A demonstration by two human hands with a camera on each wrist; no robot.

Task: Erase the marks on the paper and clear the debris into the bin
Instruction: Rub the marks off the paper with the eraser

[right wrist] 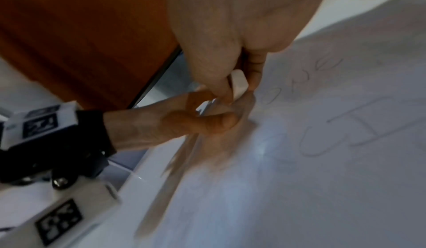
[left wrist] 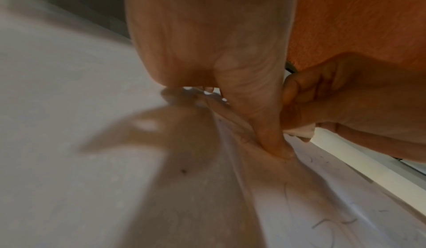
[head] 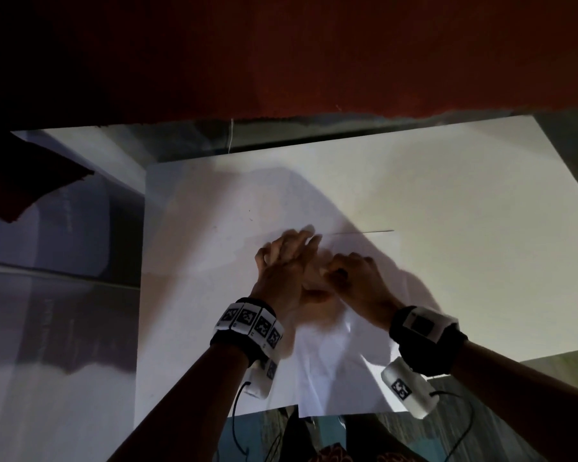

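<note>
A white sheet of paper lies on a larger white board, reaching to its near edge. Pencil marks show as handwritten letters on the sheet, and fainter strokes lie nearer my left wrist. My left hand rests on the paper with fingers spread, its thumb pressing down. Just to its right, my right hand pinches a small white eraser between thumb and fingers, its tip down at the sheet. The paper bulges slightly below the hands. No bin is in view.
A red-brown surface runs behind the board's far edge. A dark red piece juts in at the left over a glossy, reflective surface. Cables hang from both wristbands by the near edge.
</note>
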